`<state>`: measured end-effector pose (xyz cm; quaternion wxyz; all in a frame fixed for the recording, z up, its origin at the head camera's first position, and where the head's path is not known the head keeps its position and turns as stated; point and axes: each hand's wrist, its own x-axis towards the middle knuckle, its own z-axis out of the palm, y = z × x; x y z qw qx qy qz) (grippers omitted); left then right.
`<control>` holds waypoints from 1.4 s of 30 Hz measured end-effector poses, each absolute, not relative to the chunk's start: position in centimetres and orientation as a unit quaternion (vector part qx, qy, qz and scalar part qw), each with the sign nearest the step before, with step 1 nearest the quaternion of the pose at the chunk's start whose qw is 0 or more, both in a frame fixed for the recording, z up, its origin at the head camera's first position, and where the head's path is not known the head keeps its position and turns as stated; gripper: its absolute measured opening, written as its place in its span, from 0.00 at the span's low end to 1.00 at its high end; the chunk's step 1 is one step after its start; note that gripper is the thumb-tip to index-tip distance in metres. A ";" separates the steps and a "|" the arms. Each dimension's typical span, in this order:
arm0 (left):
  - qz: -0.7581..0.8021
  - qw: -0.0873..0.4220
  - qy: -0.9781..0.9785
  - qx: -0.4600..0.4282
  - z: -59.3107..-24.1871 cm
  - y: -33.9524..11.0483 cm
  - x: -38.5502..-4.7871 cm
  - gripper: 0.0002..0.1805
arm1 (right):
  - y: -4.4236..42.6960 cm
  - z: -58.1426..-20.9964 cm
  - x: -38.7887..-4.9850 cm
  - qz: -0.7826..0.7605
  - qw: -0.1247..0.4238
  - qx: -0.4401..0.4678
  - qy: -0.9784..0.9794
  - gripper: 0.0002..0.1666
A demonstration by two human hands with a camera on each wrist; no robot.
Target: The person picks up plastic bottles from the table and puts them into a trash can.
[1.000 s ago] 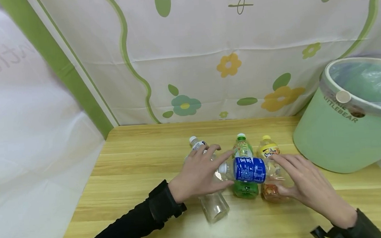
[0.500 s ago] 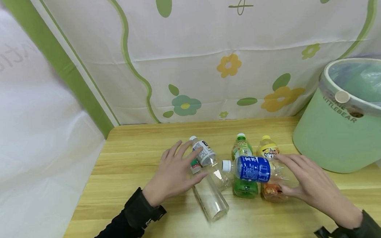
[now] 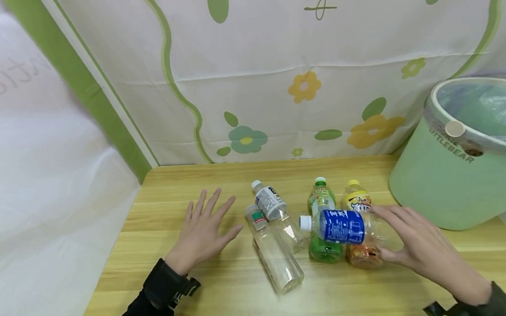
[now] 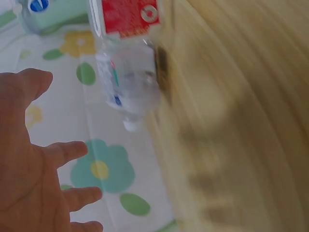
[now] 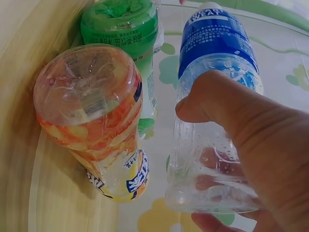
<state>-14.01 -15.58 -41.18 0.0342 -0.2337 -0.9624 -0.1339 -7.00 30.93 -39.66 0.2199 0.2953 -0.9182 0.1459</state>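
Note:
My right hand (image 3: 424,249) grips the base end of a clear bottle with a blue label (image 3: 342,226), held sideways with its white cap to the left. In the right wrist view the thumb presses the clear wall of that bottle (image 5: 217,43), fingers behind it. Beneath it lie a green bottle (image 3: 326,252) and a yellow-capped bottle with an orange base (image 3: 357,200). My left hand (image 3: 203,231) is spread with nothing in it, left of two clear bottles: one with a red and green label (image 3: 278,258), the other with a grey-white label (image 3: 270,203).
A pale green bin (image 3: 450,180) with a clear plastic liner stands at the table's right back. Behind the wooden table (image 3: 167,182) hangs a white curtain (image 3: 263,46) with flower prints.
My left hand has left the blue-labelled bottle's cap end and moved left, uncovering the two clear bottles. The right hand has shifted slightly right with the blue-labelled bottle.

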 end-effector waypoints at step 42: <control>-0.137 0.012 -0.975 -0.172 -43.1 -19.0 -14.2 0.42 | 34.8 -30.4 -7.7 0.103 0.293 0.274 -0.910 0.56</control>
